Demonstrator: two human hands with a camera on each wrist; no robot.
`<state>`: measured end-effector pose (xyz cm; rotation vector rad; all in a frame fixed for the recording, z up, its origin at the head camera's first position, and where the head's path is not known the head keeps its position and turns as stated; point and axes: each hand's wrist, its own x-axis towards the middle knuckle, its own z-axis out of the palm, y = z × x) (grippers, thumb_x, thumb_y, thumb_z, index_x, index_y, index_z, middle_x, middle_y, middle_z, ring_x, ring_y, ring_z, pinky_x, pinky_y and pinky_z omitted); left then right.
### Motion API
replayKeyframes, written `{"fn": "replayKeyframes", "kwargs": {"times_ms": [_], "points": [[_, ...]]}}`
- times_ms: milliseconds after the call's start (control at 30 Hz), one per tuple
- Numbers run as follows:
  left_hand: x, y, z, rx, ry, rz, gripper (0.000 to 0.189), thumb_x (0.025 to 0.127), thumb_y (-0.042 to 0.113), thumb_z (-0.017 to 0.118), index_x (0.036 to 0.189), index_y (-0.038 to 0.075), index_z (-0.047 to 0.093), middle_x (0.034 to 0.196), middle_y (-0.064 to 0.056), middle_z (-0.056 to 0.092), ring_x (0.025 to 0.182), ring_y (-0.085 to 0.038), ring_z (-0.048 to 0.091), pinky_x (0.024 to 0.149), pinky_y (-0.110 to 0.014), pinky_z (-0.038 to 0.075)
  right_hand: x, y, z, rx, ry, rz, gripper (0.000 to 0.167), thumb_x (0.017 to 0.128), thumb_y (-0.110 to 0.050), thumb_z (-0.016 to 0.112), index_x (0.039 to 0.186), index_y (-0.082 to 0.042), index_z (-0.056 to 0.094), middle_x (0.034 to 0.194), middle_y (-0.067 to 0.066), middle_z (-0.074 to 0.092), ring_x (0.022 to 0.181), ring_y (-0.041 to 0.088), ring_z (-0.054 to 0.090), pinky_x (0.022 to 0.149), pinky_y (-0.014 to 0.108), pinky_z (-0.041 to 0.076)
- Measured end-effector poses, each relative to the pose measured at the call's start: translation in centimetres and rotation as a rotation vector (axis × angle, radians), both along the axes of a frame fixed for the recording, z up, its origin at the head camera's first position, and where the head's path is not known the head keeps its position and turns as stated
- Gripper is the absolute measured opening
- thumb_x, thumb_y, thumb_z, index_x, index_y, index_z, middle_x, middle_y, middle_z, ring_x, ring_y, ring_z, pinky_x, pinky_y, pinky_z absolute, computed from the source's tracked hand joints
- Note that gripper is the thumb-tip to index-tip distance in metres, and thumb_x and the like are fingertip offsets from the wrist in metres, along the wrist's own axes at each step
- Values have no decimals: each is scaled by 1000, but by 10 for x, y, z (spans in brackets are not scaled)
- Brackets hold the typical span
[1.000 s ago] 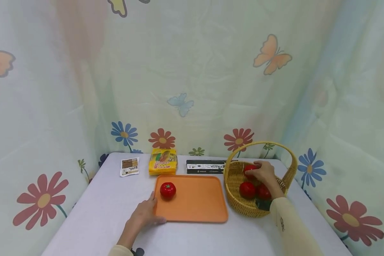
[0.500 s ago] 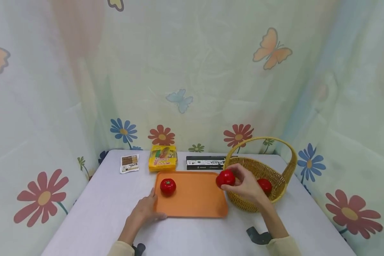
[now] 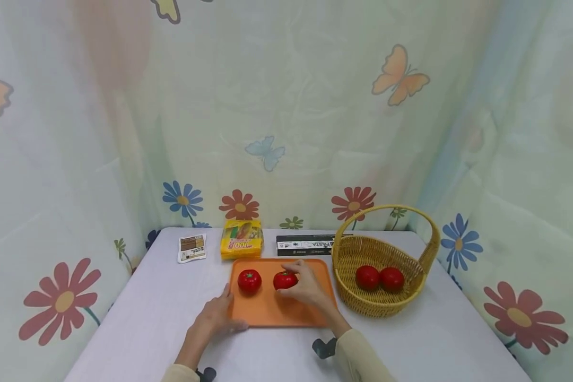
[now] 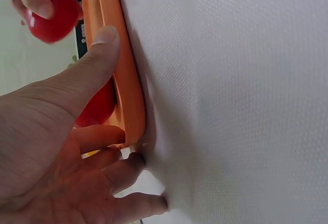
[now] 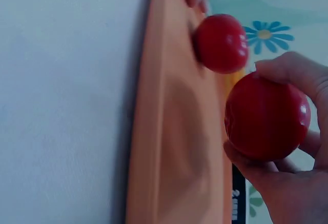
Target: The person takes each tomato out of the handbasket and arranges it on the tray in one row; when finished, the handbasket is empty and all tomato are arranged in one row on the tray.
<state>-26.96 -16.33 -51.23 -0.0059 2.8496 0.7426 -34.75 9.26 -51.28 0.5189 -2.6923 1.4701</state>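
A red tomato [image 3: 285, 280] is pinched between the thumb and fingers of my right hand [image 3: 306, 286], over the middle of the orange tray [image 3: 296, 314]. In the right wrist view this tomato [image 5: 267, 116] hangs above the tray floor, and a shadow lies below it. A second tomato [image 3: 250, 281] with a green top rests at the tray's left side. My left hand [image 3: 216, 313] grips the tray's front left corner; in the left wrist view its thumb [image 4: 97, 55] lies along the front wall, with the index finger at the side.
Two red tomatoes [image 3: 392, 279] lie in a wicker basket [image 3: 370, 309] with a tall handle, right of the tray. Behind the tray are a yellow packet [image 3: 241, 240] and a black-and-white pasta box [image 3: 304, 245]. A small white sachet [image 3: 192, 248] lies back left.
My right hand has taken a tomato from the basket and carried it left over the tray. Two tomatoes are now in the basket. My left hand has stayed at the tray corner.
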Motion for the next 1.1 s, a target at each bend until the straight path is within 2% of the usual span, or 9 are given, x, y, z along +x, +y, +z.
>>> {"fn": "replayKeyframes", "kwargs": {"times_ms": [167,267,433,633,767,900,1033,1100], "points": [[4,-2,-2,-6,-7,7,103,79,41,97,156,-7,49,167,-29,40,144,-53,50,117,-65,45,-7,-20,-13,102,26,44,61,73,-17,102,124,-4,72,122,10,60,120,34,58,101,54,59],[5,-3,-4,-6,-11,6,105,79,41,97,158,-8,47,165,-30,42,144,-53,50,117,-64,45,-7,-28,-16,111,14,73,66,73,-15,103,126,-5,65,125,12,63,122,35,59,105,56,58],[5,-1,-8,5,-4,-24,104,80,42,97,157,-8,48,168,-29,38,145,-53,49,118,-64,44,-9,-31,-20,83,-3,56,74,71,-7,102,131,-4,59,132,15,61,126,38,57,105,58,58],[6,-3,-8,-16,-22,-10,109,79,45,96,160,-6,44,166,-29,43,143,-53,50,116,-65,46,-11,-34,-22,127,-9,56,73,72,-15,103,133,-5,63,135,15,61,129,38,56,104,56,59],[6,-5,-7,-21,-40,4,110,79,45,96,161,-5,42,164,-30,44,143,-54,49,115,-66,46,-12,-36,-19,131,-53,70,78,74,-18,102,140,-6,61,139,15,59,132,38,54,104,56,60],[4,-4,-4,-15,-36,6,114,80,45,96,164,-5,37,159,-32,49,142,-53,51,114,-65,48,-14,-32,-8,141,-87,68,82,77,-20,101,146,-6,58,141,18,57,134,38,54,104,55,60],[1,-1,1,-6,-30,19,117,80,44,96,165,-5,33,156,-33,52,142,-53,51,113,-65,49,-15,-22,17,166,-43,94,79,79,-22,99,145,-4,59,141,22,57,133,40,55,110,57,55],[1,0,2,-1,-46,30,116,80,44,96,166,-4,33,157,-33,51,143,-54,49,113,-65,49,-10,-16,33,181,-12,129,74,81,-21,98,143,-5,62,141,20,59,134,40,55,114,58,51]]}}
